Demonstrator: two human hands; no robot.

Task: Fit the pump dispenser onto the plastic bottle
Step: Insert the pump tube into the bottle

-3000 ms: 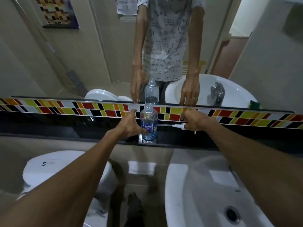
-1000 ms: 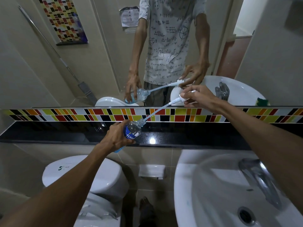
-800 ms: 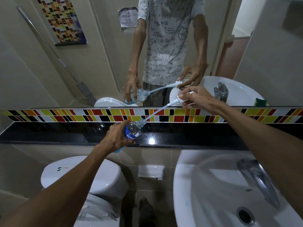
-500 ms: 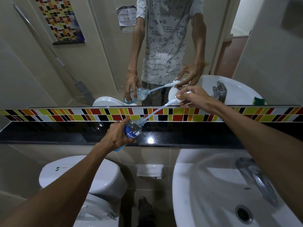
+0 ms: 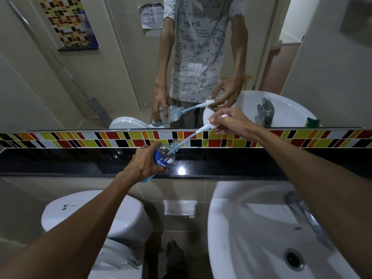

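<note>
My left hand (image 5: 144, 163) grips a clear plastic bottle (image 5: 166, 154) with a blue label, tilted so its neck points up and to the right, above the black ledge. My right hand (image 5: 231, 122) pinches the white head of the pump dispenser (image 5: 211, 124). The pump's thin white tube (image 5: 188, 138) slants down to the left, and its lower end sits inside the bottle's neck. The pump's collar is still well apart from the bottle's mouth. The mirror behind repeats both hands, the bottle and the pump.
A glossy black ledge (image 5: 231, 164) runs under a band of coloured tiles (image 5: 80, 138) and the mirror. A white basin (image 5: 251, 228) with a chrome tap (image 5: 306, 214) lies at the lower right. A white toilet cistern (image 5: 90, 214) is at the lower left.
The bottle was lifted off the ledge and tilted, and the pump picked up. Over the last second the pump's tube has slid a little deeper into the bottle's neck.
</note>
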